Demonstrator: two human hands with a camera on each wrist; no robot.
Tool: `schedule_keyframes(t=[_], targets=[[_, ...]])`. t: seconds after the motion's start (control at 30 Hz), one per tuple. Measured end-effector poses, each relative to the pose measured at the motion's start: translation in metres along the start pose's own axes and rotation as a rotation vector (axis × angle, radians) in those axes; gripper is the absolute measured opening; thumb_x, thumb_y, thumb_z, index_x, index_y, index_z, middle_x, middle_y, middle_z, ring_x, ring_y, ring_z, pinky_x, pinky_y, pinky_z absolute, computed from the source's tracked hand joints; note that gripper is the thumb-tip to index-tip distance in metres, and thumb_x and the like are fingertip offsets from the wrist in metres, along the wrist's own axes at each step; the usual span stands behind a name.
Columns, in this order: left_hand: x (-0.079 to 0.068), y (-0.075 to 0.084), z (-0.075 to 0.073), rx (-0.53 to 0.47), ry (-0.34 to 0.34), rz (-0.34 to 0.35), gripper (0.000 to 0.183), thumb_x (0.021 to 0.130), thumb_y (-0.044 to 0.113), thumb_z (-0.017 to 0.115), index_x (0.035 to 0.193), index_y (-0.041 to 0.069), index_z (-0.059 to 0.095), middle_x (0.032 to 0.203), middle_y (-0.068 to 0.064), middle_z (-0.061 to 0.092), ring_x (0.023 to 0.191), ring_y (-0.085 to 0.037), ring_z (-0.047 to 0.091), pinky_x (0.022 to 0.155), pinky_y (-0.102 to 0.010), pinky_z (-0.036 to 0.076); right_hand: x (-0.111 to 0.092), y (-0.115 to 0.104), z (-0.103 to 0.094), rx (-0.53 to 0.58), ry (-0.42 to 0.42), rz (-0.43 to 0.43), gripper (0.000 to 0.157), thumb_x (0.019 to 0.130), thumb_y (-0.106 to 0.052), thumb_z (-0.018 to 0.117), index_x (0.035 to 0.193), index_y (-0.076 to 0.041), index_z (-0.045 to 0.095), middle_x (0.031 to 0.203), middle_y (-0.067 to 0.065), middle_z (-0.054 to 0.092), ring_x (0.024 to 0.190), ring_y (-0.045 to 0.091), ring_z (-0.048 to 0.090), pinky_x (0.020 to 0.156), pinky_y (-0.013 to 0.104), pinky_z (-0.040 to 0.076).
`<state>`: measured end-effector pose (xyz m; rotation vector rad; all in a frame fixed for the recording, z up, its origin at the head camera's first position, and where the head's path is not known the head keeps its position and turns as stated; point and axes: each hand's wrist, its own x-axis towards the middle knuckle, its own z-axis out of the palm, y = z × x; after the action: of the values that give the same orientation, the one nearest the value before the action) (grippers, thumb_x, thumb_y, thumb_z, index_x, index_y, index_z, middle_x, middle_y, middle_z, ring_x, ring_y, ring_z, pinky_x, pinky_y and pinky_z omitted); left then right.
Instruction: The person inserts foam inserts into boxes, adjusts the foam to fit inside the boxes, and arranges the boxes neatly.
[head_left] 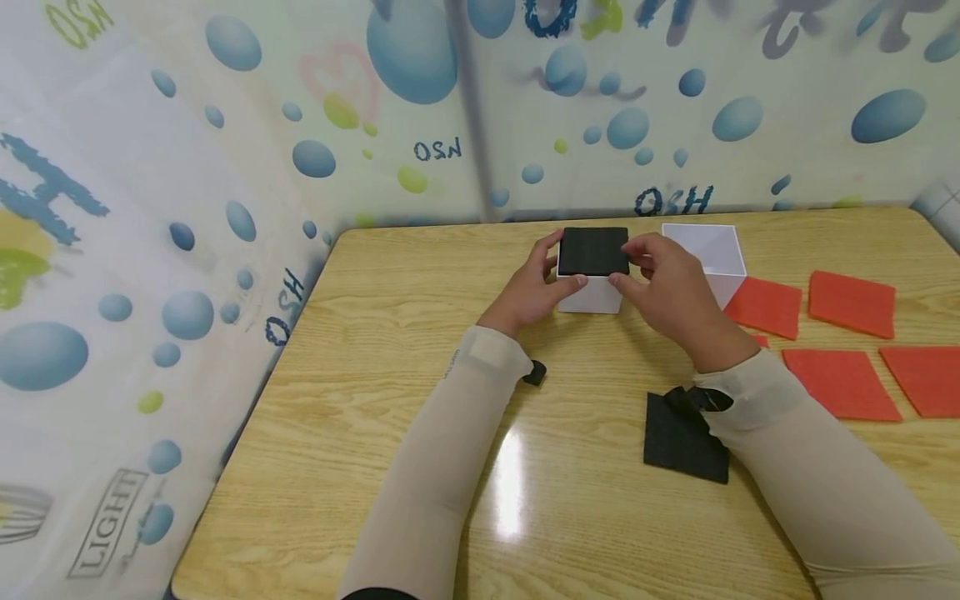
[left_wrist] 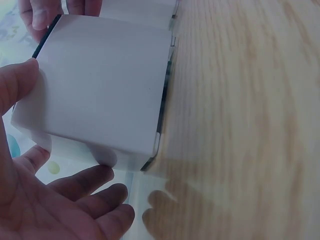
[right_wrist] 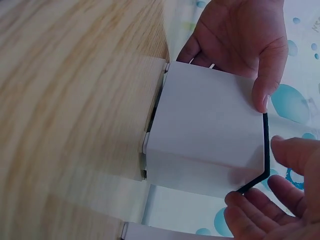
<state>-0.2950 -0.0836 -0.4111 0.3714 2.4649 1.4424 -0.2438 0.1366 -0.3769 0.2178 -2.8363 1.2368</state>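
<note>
A white box stands near the far side of the table, with a black felt-like square over its top. My left hand holds the box at its left corner, thumb along the front top edge and fingers at the left side. In the left wrist view its other fingers extend loosely past the box. At the opposite side is my right hand; its fingertips touch the black square's edge at a corner. The right thumb is straight, close to that edge.
An open white box stands just right of the covered one. Several red squares lie on the right part of the table. Another black square lies beneath the right wrist. A patterned sheet hangs behind the table.
</note>
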Motion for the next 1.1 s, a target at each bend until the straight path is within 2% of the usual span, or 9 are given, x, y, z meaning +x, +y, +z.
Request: schedule_keyframes(t=[0.07, 0.17, 0.37, 0.5, 0.77, 1.1], targets=[[0.0, 0.0001, 0.0, -0.002, -0.001, 0.003, 0.083, 0.102, 0.042, 0.069, 0.167, 0.043, 0.017, 0.172, -0.005, 0.032, 0.158, -0.024, 0.033, 0.126, -0.05, 0.032, -0.0003, -0.0005, -0.0004, -0.031, -0.001, -0.031, 0.058, 0.101, -0.025, 0.073, 0.148, -0.001, 0.05, 0.152, 0.024, 0.049, 0.14, 0.045, 0.051, 0.113, 0.06, 0.045], [-0.0001, -0.0003, 0.0, -0.007, -0.003, 0.004, 0.083, 0.101, 0.043, 0.069, 0.166, 0.044, 0.018, 0.172, -0.006, 0.033, 0.158, -0.024, 0.034, 0.126, -0.05, 0.033, 0.0001, -0.0027, -0.0014, -0.11, -0.033, -0.081, 0.069, 0.099, -0.029, 0.074, 0.155, -0.002, 0.045, 0.16, 0.024, 0.041, 0.146, 0.045, 0.043, 0.116, 0.064, 0.041], [0.0003, -0.0009, 0.0, -0.012, -0.006, 0.003, 0.083, 0.101, 0.046, 0.069, 0.166, 0.046, 0.017, 0.171, -0.005, 0.034, 0.158, -0.024, 0.034, 0.125, -0.051, 0.032, 0.0027, -0.0073, 0.0007, -0.309, -0.207, -0.177, 0.093, 0.095, -0.036, 0.078, 0.165, -0.002, 0.028, 0.174, 0.023, 0.017, 0.16, 0.045, 0.018, 0.121, 0.065, 0.031], [-0.0002, -0.0012, 0.0, -0.017, -0.008, 0.007, 0.084, 0.101, 0.046, 0.068, 0.166, 0.046, 0.016, 0.172, -0.004, 0.033, 0.158, -0.022, 0.033, 0.125, -0.051, 0.033, 0.0016, -0.0079, 0.0044, -0.377, -0.277, -0.216, 0.099, 0.093, -0.038, 0.08, 0.166, 0.0, 0.025, 0.175, 0.024, 0.013, 0.163, 0.043, 0.008, 0.121, 0.064, 0.029], [-0.0006, -0.0008, 0.0004, -0.021, 0.001, 0.011, 0.083, 0.101, 0.045, 0.068, 0.166, 0.045, 0.017, 0.171, -0.005, 0.035, 0.157, -0.022, 0.035, 0.125, -0.049, 0.035, -0.0008, -0.0077, 0.0057, -0.435, -0.287, -0.256, 0.1, 0.091, -0.04, 0.082, 0.164, 0.002, 0.029, 0.174, 0.025, 0.017, 0.162, 0.044, 0.009, 0.121, 0.063, 0.03], [-0.0001, -0.0003, 0.0009, -0.02, 0.004, 0.002, 0.083, 0.101, 0.044, 0.069, 0.166, 0.045, 0.018, 0.171, -0.005, 0.034, 0.158, -0.023, 0.034, 0.126, -0.05, 0.033, -0.0009, -0.0028, 0.006, -0.454, -0.323, -0.297, 0.101, 0.092, -0.042, 0.081, 0.164, 0.003, 0.027, 0.174, 0.024, 0.018, 0.163, 0.041, 0.007, 0.126, 0.06, 0.023]])
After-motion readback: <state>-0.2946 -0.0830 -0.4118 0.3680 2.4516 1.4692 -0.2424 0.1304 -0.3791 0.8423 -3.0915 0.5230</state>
